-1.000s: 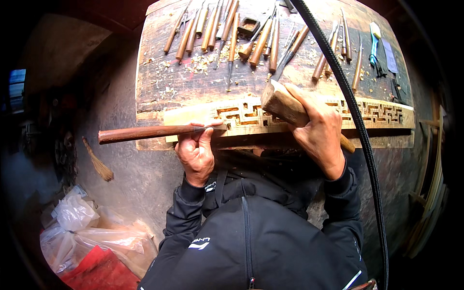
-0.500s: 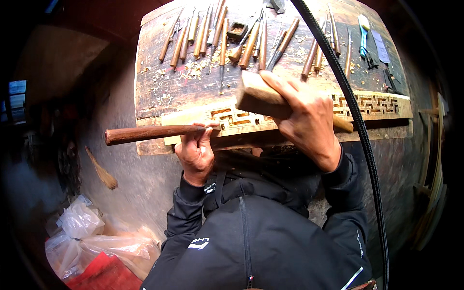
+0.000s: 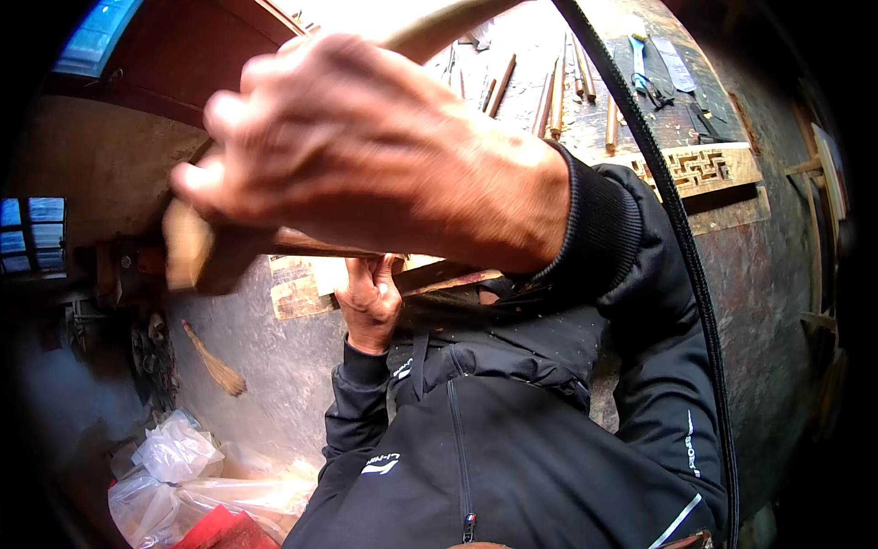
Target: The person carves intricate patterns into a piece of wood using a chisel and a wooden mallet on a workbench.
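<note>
While the right hand (image 3: pixel 347 137) is passing high and close across the front of the view, it is grasping a wooden mallet (image 3: pixel 190 249), with the fingers curling tightly around it. The mallet's blocky end is sticking out below the knuckles, looking blurry, and its long wooden handle is poking out above the hand. Lower down, the left hand (image 3: pixel 370 306) is grasping a wood-handled chisel (image 3: pixel 320 245) near its metal part, with the fingers pinching it. The chisel's handle is running off to the left and hiding behind the right hand, so I cannot tell if the mallet is touching it. The chisel's tip is hiding too.

A long, carved wooden panel (image 3: pixel 702 169) is lying along the near edge of the worktable (image 3: pixel 677 128). Its right end is showing a pattern of cut-out lines, its plain left end is showing beside the left hand, and the right arm is covering its middle. More wood-handled carving tools (image 3: pixel 500 87) are lying farther back, and a blue brush (image 3: pixel 637 59) is resting to their right. A black cable (image 3: pixel 684 229) is hanging in front of everything. On the floor, a straw broom (image 3: pixel 218 364) is lying near a clear plastic bag (image 3: pixel 176 453).
</note>
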{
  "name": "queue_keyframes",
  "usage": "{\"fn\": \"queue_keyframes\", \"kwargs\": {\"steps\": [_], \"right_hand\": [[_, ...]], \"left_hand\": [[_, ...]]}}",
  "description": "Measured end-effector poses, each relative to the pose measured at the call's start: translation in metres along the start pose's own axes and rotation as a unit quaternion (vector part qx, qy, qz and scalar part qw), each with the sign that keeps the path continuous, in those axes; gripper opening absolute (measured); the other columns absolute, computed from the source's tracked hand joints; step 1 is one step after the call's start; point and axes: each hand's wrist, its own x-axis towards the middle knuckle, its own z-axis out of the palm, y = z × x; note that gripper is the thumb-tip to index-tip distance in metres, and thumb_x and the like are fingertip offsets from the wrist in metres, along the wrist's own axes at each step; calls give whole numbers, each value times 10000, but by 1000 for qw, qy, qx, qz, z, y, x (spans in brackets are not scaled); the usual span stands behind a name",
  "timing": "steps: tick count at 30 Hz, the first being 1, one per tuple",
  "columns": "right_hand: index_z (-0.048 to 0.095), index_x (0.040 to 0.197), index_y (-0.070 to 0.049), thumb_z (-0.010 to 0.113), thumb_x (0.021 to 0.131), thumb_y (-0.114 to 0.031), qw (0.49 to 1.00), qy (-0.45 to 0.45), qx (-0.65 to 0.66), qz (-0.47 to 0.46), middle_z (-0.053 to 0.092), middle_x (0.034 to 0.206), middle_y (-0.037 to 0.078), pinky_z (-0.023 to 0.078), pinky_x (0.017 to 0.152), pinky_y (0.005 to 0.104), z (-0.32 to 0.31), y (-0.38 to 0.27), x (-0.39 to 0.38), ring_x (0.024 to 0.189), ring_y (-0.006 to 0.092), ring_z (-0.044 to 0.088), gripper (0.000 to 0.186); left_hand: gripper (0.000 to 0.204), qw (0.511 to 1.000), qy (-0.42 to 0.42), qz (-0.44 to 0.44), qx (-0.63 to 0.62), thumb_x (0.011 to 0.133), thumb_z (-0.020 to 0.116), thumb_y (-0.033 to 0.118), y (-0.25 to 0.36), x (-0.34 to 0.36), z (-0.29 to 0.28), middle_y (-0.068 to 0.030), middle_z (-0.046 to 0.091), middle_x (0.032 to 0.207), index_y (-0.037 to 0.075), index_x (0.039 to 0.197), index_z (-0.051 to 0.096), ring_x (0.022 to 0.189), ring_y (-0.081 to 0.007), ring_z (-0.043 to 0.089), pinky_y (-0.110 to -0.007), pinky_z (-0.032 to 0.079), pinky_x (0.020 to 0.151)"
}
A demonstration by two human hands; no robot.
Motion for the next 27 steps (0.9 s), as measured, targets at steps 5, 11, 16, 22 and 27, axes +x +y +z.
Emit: {"fn": "queue_keyframes", "kwargs": {"steps": [5,11,16,22,27], "right_hand": [[727,1018,-159,753,889,-225,997,-11,67,22,716,816,35,578,687,396,1,13,21,826,229,761,147],[699,946,-198,776,810,-275,999,-18,-35,-14,617,767,-33,511,644,376,27,-9,3,765,217,662,173],[713,963,-219,777,825,-277,980,100,160,67,665,842,13,551,686,419,18,11,24,820,255,710,163],[702,1018,-166,720,894,-251,997,-77,-9,3,641,864,4,544,731,366,15,-5,-9,863,196,687,151],[714,996,-169,744,868,-197,991,-44,68,106,666,761,59,550,670,433,17,4,-23,739,266,725,134]], "left_hand": [[228,999,9,-3,-37,1057,680,-26,-11,-3,5,-176,818,1030,-7,1279,631,924,-298,822,-385,616,793],[235,999,-10,1,42,1003,691,-57,-18,-12,-1,-181,784,944,4,1223,638,804,-324,778,-374,582,741],[207,1000,27,7,-12,990,685,-59,-3,-1,5,-192,732,876,15,1179,641,703,-369,708,-413,545,668],[161,996,5,55,74,958,771,-36,-16,-14,5,-160,757,866,22,1097,714,736,-357,741,-407,584,704],[253,965,41,-165,-199,1079,703,8,-18,-22,5,-91,774,1106,1,1313,607,988,-161,751,-317,595,937]]}}
